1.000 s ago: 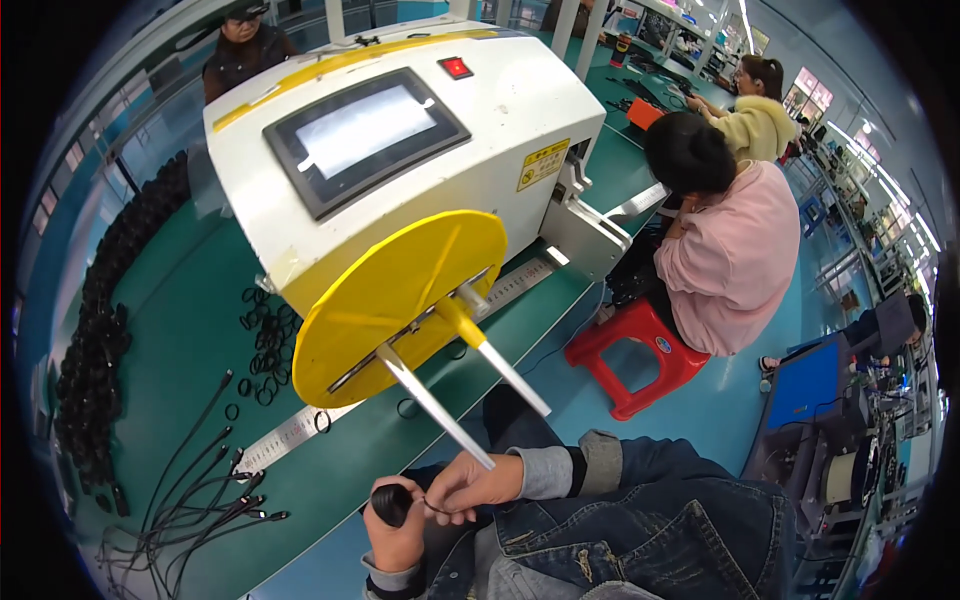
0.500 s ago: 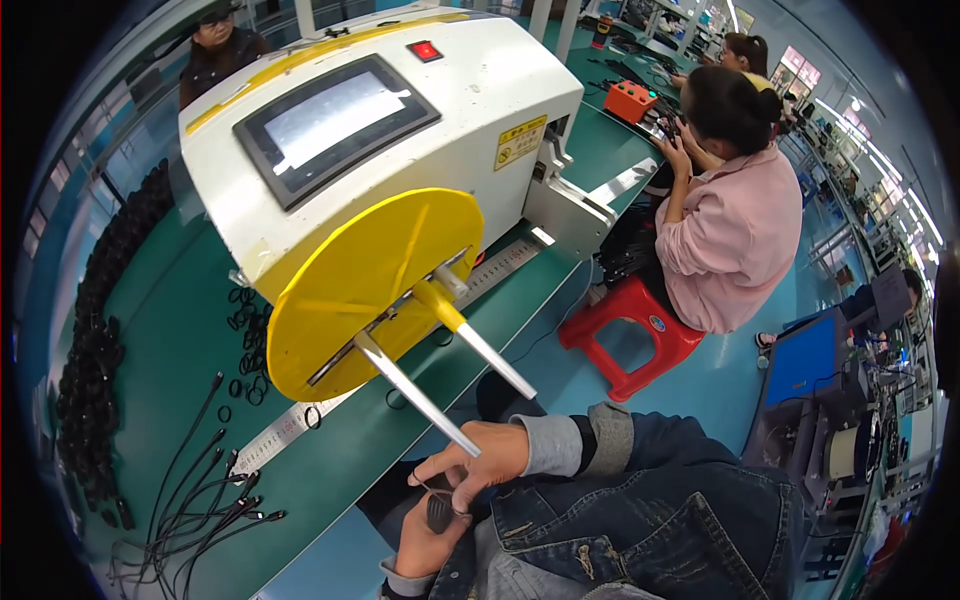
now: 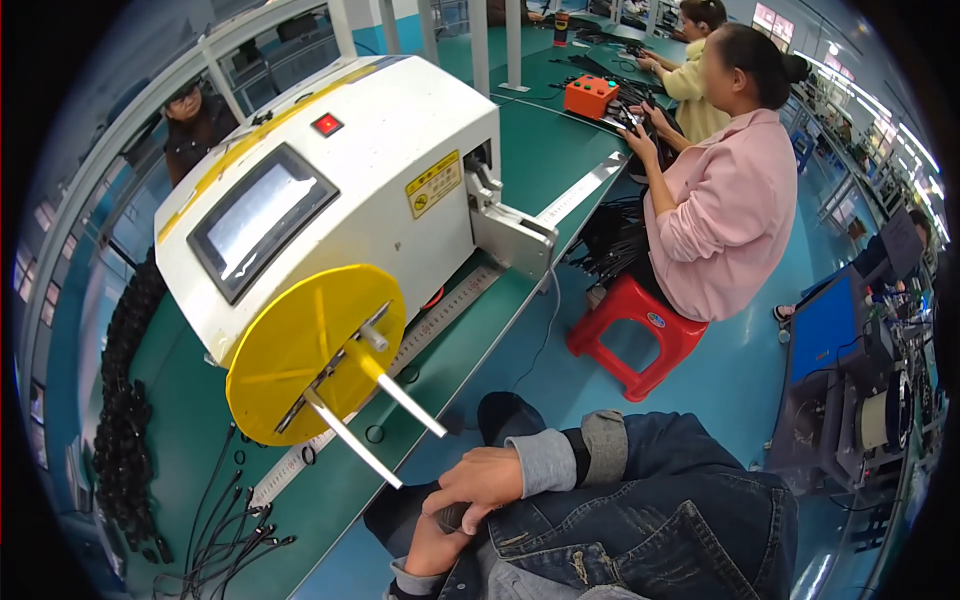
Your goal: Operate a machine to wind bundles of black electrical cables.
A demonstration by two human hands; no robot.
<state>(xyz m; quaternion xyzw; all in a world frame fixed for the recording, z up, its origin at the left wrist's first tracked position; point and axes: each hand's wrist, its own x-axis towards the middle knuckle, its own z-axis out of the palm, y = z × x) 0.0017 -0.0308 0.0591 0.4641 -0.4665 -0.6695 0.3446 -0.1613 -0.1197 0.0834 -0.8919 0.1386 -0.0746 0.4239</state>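
My right hand [image 3: 485,478] comes in from the right in a grey cuff and lies over my left hand [image 3: 432,548], in front of my body. Between them is a small dark piece [image 3: 453,517], mostly covered by the fingers; its kind cannot be made out. My left fingers wrap around it from below while my right fingers curl onto it from above. Beyond them stands a white winding machine [image 3: 370,150] with a yellow disc [image 3: 290,370] and two metal pegs [image 3: 352,440], which point toward my hands without touching them.
Black cables with plugs [image 3: 235,535] lie at the table's near left. Coiled black cables [image 3: 122,410] are heaped along the left. A steel ruler [image 3: 455,308] runs along the green table [image 3: 530,120]. At right, a co-worker in pink [image 3: 725,220] sits on a red stool [image 3: 640,335].
The view has shifted, so the machine appears farther left. My hands have closed together over the dark piece; its ridged face and a thin dark loop at the right fingers showed before.
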